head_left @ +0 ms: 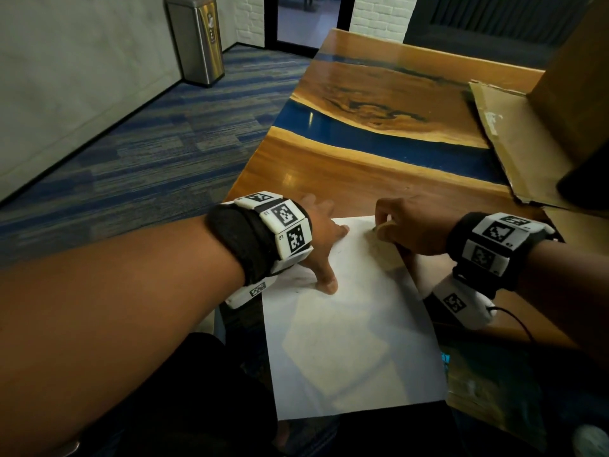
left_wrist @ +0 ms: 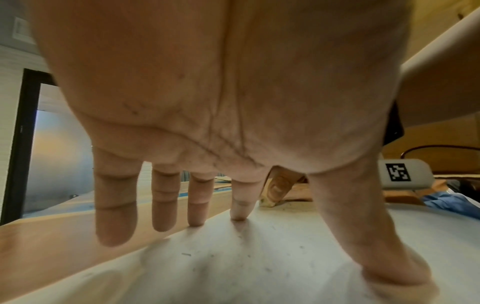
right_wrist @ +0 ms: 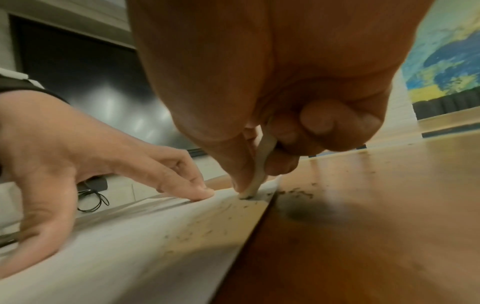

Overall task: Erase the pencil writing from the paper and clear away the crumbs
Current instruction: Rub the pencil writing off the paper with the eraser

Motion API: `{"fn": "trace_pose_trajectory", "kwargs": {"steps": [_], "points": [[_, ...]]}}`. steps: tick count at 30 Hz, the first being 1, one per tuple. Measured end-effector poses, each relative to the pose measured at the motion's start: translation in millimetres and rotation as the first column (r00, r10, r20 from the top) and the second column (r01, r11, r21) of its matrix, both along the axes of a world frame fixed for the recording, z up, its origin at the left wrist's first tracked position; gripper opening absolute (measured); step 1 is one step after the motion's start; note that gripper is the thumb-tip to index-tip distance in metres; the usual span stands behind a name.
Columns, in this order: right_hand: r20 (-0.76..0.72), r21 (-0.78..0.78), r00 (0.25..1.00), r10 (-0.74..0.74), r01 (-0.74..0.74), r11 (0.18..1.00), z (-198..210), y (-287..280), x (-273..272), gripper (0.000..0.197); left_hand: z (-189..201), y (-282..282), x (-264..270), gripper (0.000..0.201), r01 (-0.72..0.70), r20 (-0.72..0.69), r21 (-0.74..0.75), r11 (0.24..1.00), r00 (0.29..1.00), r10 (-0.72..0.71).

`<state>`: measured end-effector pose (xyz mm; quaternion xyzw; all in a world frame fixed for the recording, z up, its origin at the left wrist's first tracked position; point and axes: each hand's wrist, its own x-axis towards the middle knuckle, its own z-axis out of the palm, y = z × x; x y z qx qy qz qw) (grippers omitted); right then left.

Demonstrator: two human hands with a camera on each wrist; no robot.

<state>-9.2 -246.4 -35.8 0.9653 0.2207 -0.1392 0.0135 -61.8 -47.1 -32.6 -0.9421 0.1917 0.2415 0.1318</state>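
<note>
A white sheet of paper (head_left: 349,324) lies on the wooden table (head_left: 362,173), its near edge hanging over the table's front. My left hand (head_left: 324,239) is spread, with thumb and fingertips pressing the paper's far left part (left_wrist: 259,257). My right hand (head_left: 405,222) pinches a white eraser (right_wrist: 262,164) between thumb and fingers, its tip down on the paper's far right corner (right_wrist: 246,197). Dark eraser crumbs (right_wrist: 207,228) lie scattered on the paper near that corner and on the table beside it (right_wrist: 296,192). No clear writing shows.
Flattened cardboard (head_left: 514,140) and a cardboard box (head_left: 573,70) lie at the table's right. A black cable (head_left: 517,319) runs by my right wrist. The table's left edge drops to carpet (head_left: 131,143), with a metal bin (head_left: 197,37) beyond.
</note>
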Motion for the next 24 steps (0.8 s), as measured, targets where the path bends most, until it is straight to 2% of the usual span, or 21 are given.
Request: {"fn": "trace_pose_trajectory", "kwargs": {"steps": [4,9,11,14,16,19,24], "points": [[0.009,0.034,1.000,0.006,-0.006,0.999,3,5,-12,0.010,-5,-5,-8,0.111,-0.062,0.006,-0.075,0.995,0.998,0.062],[-0.090,0.110,0.978,0.190,-0.180,0.978,1,25,-53,0.012,-12,-3,-8,0.101,-0.034,0.044,-0.133,0.991,0.998,0.040],[-0.085,0.090,0.985,0.151,-0.143,0.986,2,24,-46,0.016,-12,-2,-7,0.103,-0.018,0.038,-0.114,0.993,0.999,0.022],[-0.030,0.047,1.000,0.006,-0.005,0.999,6,19,-28,0.016,-11,0,-5,0.108,-0.008,0.033,-0.091,0.996,0.999,0.011],[-0.038,0.069,0.999,0.035,-0.032,0.997,4,24,-33,0.015,-9,0,-4,0.103,-0.006,0.017,-0.091,0.996,1.000,0.008],[-0.100,0.130,0.980,0.171,-0.157,0.979,-2,30,-49,0.014,-5,1,-5,0.095,-0.001,-0.007,-0.092,0.996,1.000,0.000],[-0.039,0.026,0.999,0.004,-0.003,1.000,6,15,-26,0.015,-7,2,-5,0.111,0.010,0.011,-0.054,0.999,1.000,-0.010]]}}
